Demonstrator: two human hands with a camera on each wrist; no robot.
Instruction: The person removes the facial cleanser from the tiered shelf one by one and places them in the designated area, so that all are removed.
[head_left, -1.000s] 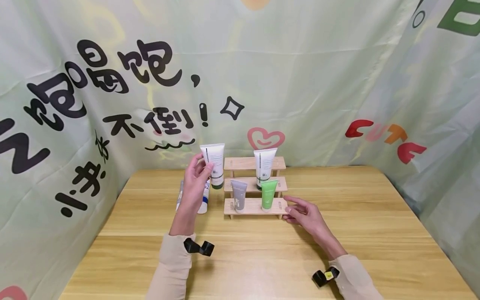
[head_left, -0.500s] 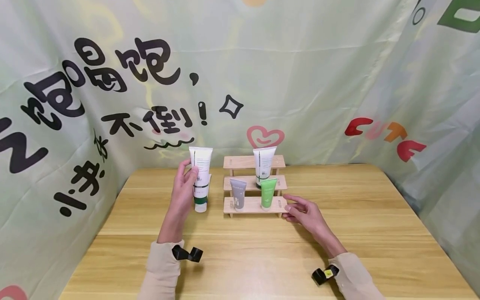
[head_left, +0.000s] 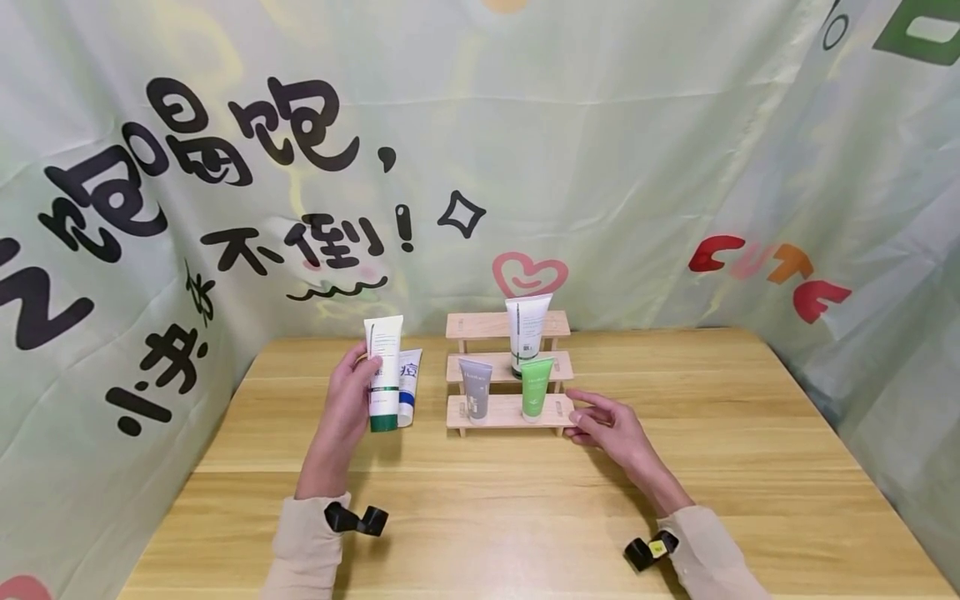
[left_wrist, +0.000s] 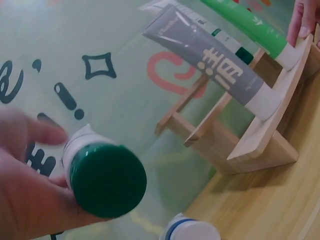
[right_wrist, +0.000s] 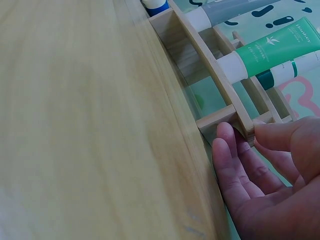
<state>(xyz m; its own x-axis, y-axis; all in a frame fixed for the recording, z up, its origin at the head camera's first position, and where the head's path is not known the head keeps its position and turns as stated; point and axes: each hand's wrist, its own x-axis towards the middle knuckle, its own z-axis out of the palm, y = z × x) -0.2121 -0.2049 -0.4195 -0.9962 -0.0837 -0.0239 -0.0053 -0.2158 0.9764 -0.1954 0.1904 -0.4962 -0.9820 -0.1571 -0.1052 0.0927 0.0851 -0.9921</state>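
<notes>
My left hand (head_left: 341, 408) grips a white squeeze tube (head_left: 386, 358) with a green cap. The tube is upright, cap down; in the left wrist view the green cap (left_wrist: 108, 181) faces the camera. Partly behind it stands a white and blue tube (head_left: 408, 385). At the wooden tiered stand (head_left: 510, 421), my right hand (head_left: 617, 433) holds the right end of the lowest step, thumb and fingers about it. A grey tube (head_left: 477, 390) and a green tube (head_left: 536, 387) stand on that step. Another white tube (head_left: 528, 329) stands on the middle step.
The wood-grain table (head_left: 480, 517) extends on all sides of the stand. A printed curtain (head_left: 600, 167) with black lettering hangs behind it and along both sides. Each wrist carries a small black camera (head_left: 356, 519).
My left hand has carried the white tube leftward and down, away from the stand, to in front of the white and blue tube. My right hand has stayed at the stand.
</notes>
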